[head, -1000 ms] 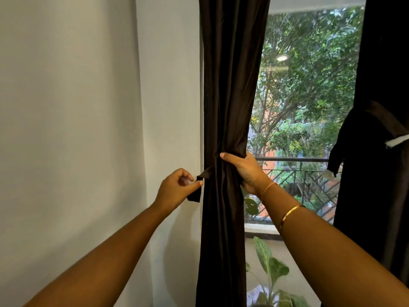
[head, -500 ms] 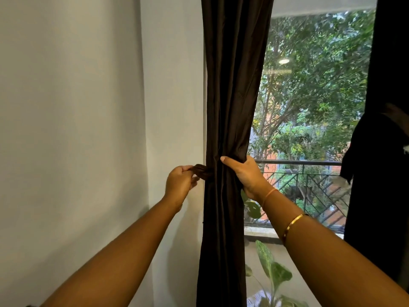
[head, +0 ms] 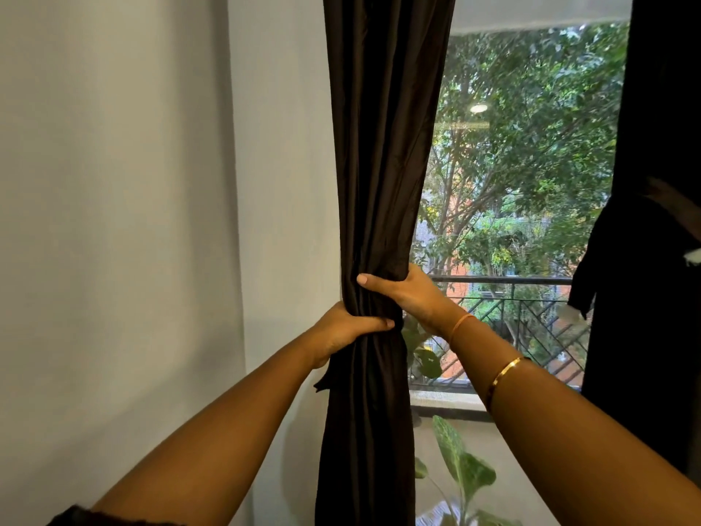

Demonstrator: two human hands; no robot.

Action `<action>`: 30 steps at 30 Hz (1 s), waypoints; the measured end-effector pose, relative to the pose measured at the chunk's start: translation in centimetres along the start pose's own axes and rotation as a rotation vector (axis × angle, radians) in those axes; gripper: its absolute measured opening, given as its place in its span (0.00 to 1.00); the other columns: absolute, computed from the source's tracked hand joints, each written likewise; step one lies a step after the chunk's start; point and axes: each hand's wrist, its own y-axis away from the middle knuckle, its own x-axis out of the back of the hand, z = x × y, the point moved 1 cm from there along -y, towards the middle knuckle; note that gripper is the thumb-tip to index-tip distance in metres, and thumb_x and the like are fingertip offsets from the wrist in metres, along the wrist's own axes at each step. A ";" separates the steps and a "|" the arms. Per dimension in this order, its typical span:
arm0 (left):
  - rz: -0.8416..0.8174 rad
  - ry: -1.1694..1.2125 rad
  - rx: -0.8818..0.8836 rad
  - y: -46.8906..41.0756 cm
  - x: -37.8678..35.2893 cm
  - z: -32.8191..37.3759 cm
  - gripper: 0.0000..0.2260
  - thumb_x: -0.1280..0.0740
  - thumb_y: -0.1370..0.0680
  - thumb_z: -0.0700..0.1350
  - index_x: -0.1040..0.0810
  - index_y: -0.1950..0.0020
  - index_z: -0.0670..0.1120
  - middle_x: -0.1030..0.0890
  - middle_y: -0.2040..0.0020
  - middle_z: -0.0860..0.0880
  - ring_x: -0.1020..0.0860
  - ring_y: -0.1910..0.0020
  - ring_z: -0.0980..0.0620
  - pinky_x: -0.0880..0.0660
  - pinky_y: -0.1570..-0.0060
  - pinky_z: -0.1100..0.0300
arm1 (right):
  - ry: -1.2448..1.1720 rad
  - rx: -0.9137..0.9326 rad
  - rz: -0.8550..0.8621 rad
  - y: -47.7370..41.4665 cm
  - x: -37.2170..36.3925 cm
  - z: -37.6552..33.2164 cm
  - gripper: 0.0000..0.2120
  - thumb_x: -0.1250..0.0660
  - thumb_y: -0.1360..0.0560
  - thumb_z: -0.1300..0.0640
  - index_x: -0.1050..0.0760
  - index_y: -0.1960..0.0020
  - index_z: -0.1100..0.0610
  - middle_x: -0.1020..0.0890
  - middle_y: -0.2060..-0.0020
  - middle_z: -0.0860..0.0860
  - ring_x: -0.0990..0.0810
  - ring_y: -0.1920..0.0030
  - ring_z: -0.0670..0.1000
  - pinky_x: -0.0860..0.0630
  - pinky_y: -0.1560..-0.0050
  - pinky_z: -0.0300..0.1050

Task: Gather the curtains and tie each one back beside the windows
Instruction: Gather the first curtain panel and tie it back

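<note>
the dark brown curtain [head: 383, 165] hung at the left edge of the window [head: 523, 165], drawn into one narrow column of long upright folds with a faint sheen. it was widest at the top of the window, pinched to a tight waist at about the height of the balcony railing [head: 531, 294] seen through the window, and spread a little again below that.

the left hand [head: 341, 328] gripped that waist from the side away from the window, its thumb lying across the front of the folds and its fingers hidden behind the cloth. the right hand [head: 406, 294] gripped the curtain just above it, from the window side, thumb pressed flat over the front and fingers wrapped round the back. both hands were closed firmly on the fabric, one nearly touching the other. a short dark fabric tab [head: 322, 381] stuck out under the left hand, away from the window; whether that hand held it could not be told.

a thin orange thread band [head: 461, 324] and a gold bangle [head: 504, 373] sat on the right forearm. at the right edge of the window hung a second dark curtain [head: 660, 260], bunched in at a similar height. a pale wall [head: 132, 222] ran left of the window, and a leafy plant [head: 466, 468] stood below the window.
</note>
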 end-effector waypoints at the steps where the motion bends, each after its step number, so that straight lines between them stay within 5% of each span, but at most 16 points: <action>1: 0.004 -0.002 0.004 0.0 -0.1 0.0 0.14 0.27 0.29 0.43 0.24 0.51 0.60 0.18 0.53 0.57 0.19 0.54 0.59 0.24 0.57 0.67 | 0.016 -0.007 -0.028 0.1 0.2 0.0 0.11 0.27 0.30 0.56 0.22 0.49 0.49 0.16 0.50 0.48 0.17 0.50 0.46 0.20 0.51 0.37; 4: -0.019 0.022 0.037 0.0 -0.1 0.0 0.12 0.32 0.26 0.40 0.22 0.46 0.54 0.17 0.49 0.48 0.19 0.49 0.50 0.24 0.47 0.57 | 0.012 -0.119 -0.132 0.7 0.7 0.9 0.26 0.29 0.33 0.50 0.27 0.38 0.56 0.18 0.45 0.55 0.17 0.52 0.53 0.19 0.55 0.49; 6: -0.064 0.058 0.065 0.2 0.0 -0.1 0.12 0.35 0.25 0.38 0.21 0.42 0.45 0.18 0.47 0.42 0.20 0.46 0.44 0.25 0.42 0.52 | -0.034 -0.262 -0.185 1.4 1.2 2.0 0.29 0.33 0.32 0.45 0.32 0.36 0.60 0.20 0.50 0.54 0.21 0.65 0.46 0.25 0.66 0.42; 9: -0.029 0.086 0.126 0.3 0.4 -0.2 0.14 0.36 0.25 0.37 0.23 0.40 0.40 0.19 0.46 0.39 0.21 0.45 0.41 0.27 0.40 0.49 | -0.092 -0.402 -0.280 2.2 2.3 3.7 0.21 0.35 0.32 0.43 0.27 0.49 0.59 0.25 0.63 0.50 0.26 0.69 0.44 0.26 0.66 0.40; 12: 0.020 0.063 0.143 0.1 1.0 -0.4 0.11 0.35 0.25 0.37 0.22 0.43 0.40 0.19 0.47 0.40 0.21 0.48 0.43 0.26 0.41 0.52 | -0.117 -0.388 -0.315 2.5 3.0 4.0 0.06 0.35 0.26 0.56 0.23 0.56 0.59 0.24 0.67 0.50 0.27 0.71 0.43 0.25 0.65 0.36; 16: 0.051 0.043 0.145 0.0 1.6 -0.4 0.10 0.32 0.26 0.40 0.21 0.45 0.44 0.17 0.50 0.46 0.20 0.50 0.47 0.24 0.47 0.58 | -0.118 -0.265 -0.105 3.0 3.7 3.1 0.12 0.39 0.22 0.64 0.23 0.63 0.59 0.26 0.74 0.51 0.32 0.72 0.47 0.28 0.71 0.35; 20: 0.118 -0.093 0.142 -0.3 1.5 0.0 0.21 0.29 0.27 0.47 0.27 0.35 0.47 0.21 0.43 0.47 0.22 0.46 0.50 0.27 0.45 0.59 | -0.031 -0.118 -0.008 4.0 2.6 2.2 0.10 0.38 0.22 0.63 0.27 0.62 0.58 0.25 0.72 0.50 0.28 0.70 0.46 0.26 0.68 0.35; 25: 0.013 -0.378 0.215 0.3 1.2 1.9 0.23 0.34 0.27 0.60 0.29 0.35 0.52 0.22 0.45 0.49 0.22 0.51 0.52 0.23 0.55 0.58 | 0.502 0.211 0.035 4.4 -0.1 2.0 0.07 0.36 0.23 0.63 0.26 0.57 0.65 0.27 0.63 0.55 0.28 0.61 0.49 0.32 0.60 0.39; 30: -0.063 -0.562 0.475 0.7 1.5 3.2 0.25 0.40 0.23 0.59 0.33 0.32 0.45 0.26 0.38 0.40 0.24 0.43 0.39 0.24 0.48 0.44 | 0.808 0.422 0.020 4.6 -1.2 1.9 0.07 0.34 0.25 0.60 0.24 0.56 0.65 0.28 0.56 0.58 0.28 0.55 0.55 0.29 0.54 0.47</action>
